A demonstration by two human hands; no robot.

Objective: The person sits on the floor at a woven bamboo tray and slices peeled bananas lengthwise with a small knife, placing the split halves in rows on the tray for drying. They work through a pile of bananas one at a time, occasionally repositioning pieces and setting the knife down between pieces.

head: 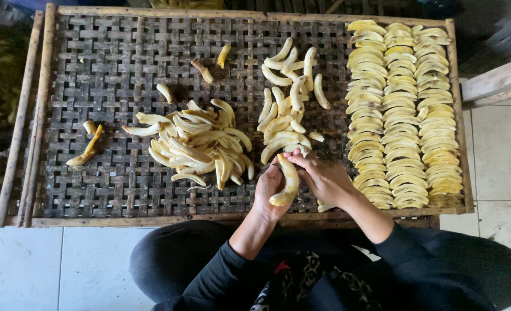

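My left hand (268, 187) cradles a peeled yellow banana (288, 183) from below, near the front edge of a woven bamboo tray (111, 75). My right hand (323, 175) pinches the banana's upper end with its fingertips. Just beyond the hands lies a loose pile of peeled bananas (284, 109). A heap of sliced banana strips (200, 144) sits to the left of the hands. Three neat rows of flattened banana slices (402, 115) fill the tray's right side.
A few stray banana pieces (88, 147) lie at the tray's left and back. The tray rests over a tiled floor (42, 265). A wooden beam (497, 83) juts in at the right. My black-clad knees are just below the tray's front edge.
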